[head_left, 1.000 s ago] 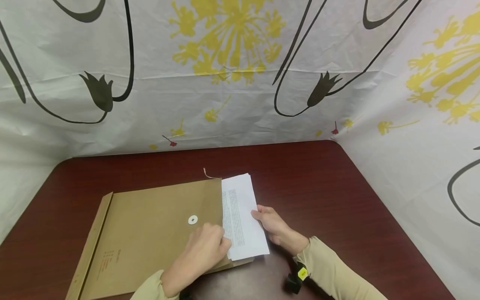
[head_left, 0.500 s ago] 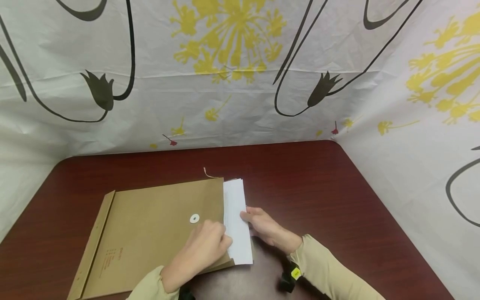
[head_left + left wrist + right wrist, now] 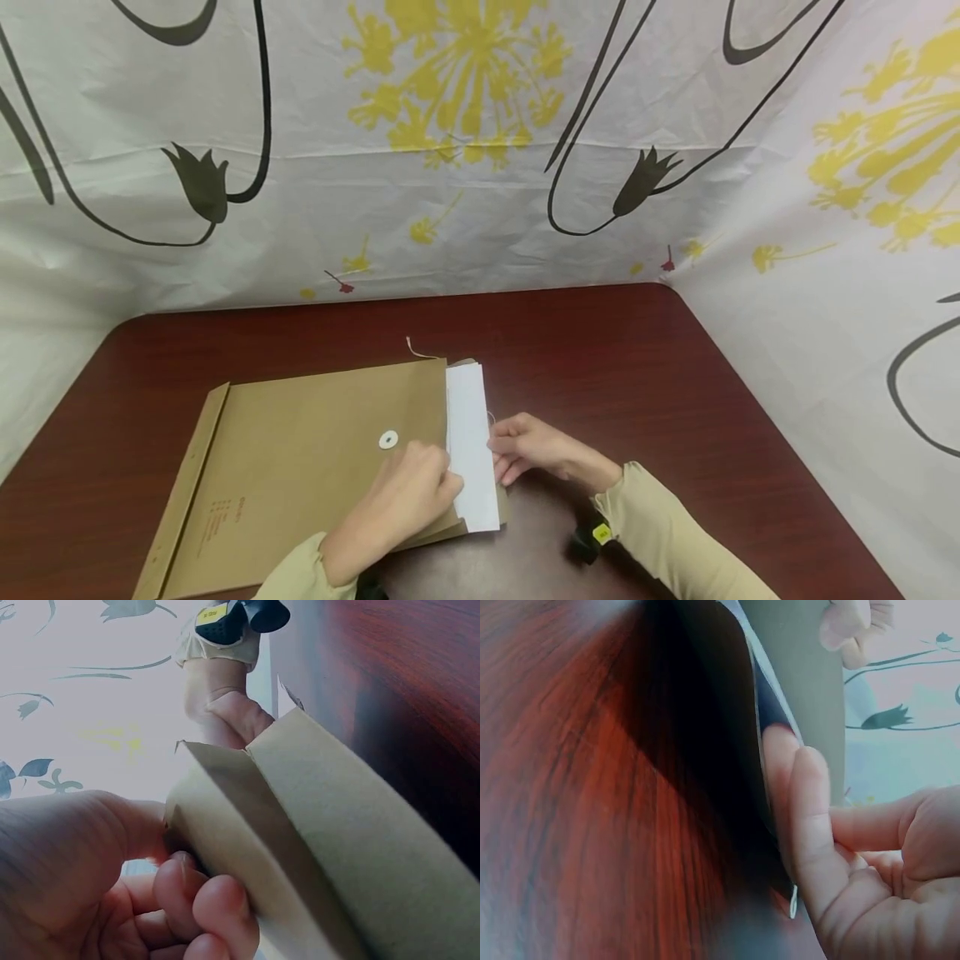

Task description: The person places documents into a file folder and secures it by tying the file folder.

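A brown kraft file envelope (image 3: pixel 315 458) lies on the table with a white button on its upper side. White papers (image 3: pixel 471 450) stick out a little from its right-hand opening. My left hand (image 3: pixel 412 487) pinches the upper layer at the mouth between thumb and curled fingers, and the left wrist view shows the envelope's edge (image 3: pixel 247 810) lifted there. My right hand (image 3: pixel 532 446) is at the papers' outer edge. In the right wrist view, its extended fingers (image 3: pixel 810 787) touch the paper edge, one fingertip reaching into the gap below the sheets.
The dark red wooden table (image 3: pixel 600 358) stretches behind and to the right. A thin string (image 3: pixel 420 350) trails off the envelope's far corner. White patterned cloth (image 3: pixel 480 225) hangs at the back and sides. A black wrist camera (image 3: pixel 585 543) sits under the right sleeve.
The papers have slid left, deeper into the envelope, so a narrower strip shows. My right hand followed them left, then shifted its grip, its thumb leaving the top sheet. My left hand stays put.
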`<state>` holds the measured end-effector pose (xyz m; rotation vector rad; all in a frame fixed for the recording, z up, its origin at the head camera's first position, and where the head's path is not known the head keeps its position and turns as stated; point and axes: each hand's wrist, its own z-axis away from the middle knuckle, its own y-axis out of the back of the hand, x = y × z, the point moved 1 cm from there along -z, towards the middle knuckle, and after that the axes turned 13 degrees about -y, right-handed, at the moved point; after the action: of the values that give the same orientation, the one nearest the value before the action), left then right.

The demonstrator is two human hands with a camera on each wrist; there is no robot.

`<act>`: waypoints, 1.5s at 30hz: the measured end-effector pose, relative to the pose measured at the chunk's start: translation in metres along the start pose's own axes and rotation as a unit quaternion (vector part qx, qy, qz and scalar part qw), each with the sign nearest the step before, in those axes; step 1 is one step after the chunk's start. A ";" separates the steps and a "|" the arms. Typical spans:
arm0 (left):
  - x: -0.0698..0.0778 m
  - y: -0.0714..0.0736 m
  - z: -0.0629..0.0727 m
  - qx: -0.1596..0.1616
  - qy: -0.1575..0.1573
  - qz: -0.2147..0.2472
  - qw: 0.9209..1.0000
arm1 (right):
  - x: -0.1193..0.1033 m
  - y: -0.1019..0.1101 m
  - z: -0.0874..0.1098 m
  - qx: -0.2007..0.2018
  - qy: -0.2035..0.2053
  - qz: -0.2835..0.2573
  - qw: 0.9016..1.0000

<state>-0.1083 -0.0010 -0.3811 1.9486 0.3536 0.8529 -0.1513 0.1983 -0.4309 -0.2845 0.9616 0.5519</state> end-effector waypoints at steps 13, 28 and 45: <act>-0.003 -0.002 -0.001 -0.011 -0.024 0.026 0.999 | -0.004 -0.021 -0.015 0.016 -0.010 -0.002 1.000; 0.000 -0.002 0.000 -0.019 -0.031 0.050 0.998 | -0.004 -0.039 -0.033 0.033 0.002 -0.002 0.999; 0.000 -0.013 -0.001 -0.010 -0.027 0.013 1.000 | -0.001 -0.044 -0.033 0.079 0.016 0.013 0.997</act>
<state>-0.1079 0.0068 -0.3921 1.9572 0.2883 0.8155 -0.1502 0.1465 -0.4483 -0.1402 1.0346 0.4936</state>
